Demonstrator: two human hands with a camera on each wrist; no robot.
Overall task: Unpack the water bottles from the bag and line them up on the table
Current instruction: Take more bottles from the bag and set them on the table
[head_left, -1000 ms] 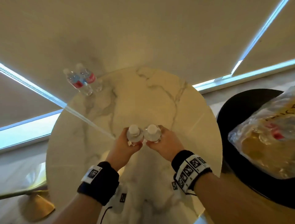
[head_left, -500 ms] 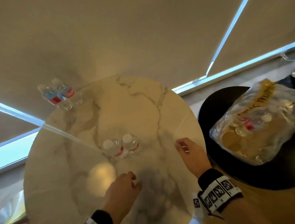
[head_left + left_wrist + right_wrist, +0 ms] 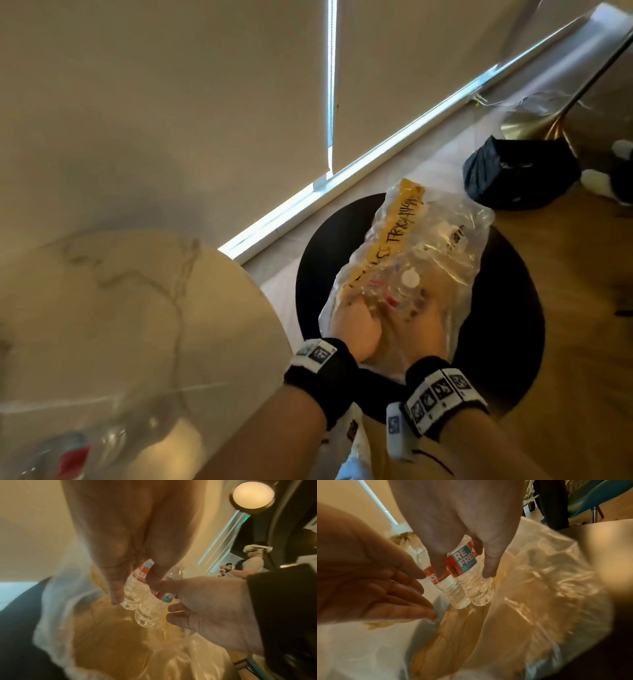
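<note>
Warm, dim indoor light; soft focus throughout.
Daylight leaks as bright strips under the window blinds [image 3: 191,102]. Glare streaks the marble counter [image 3: 144,325]; a blurred bottle [image 3: 73,455] smears the lower corner. A round lamp [image 3: 253,494] glows overexposed in the left wrist view. Both wrist views bend and blur at the edges.

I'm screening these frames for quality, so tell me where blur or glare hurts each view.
Head view: the marble table is smeared by motion and the bottle at bottom left is a blur; the bag is fairly sharp. Left wrist view: the ceiling lamp blows out. Right wrist view: the left hand nearby is soft, the bottle label legible.
</note>
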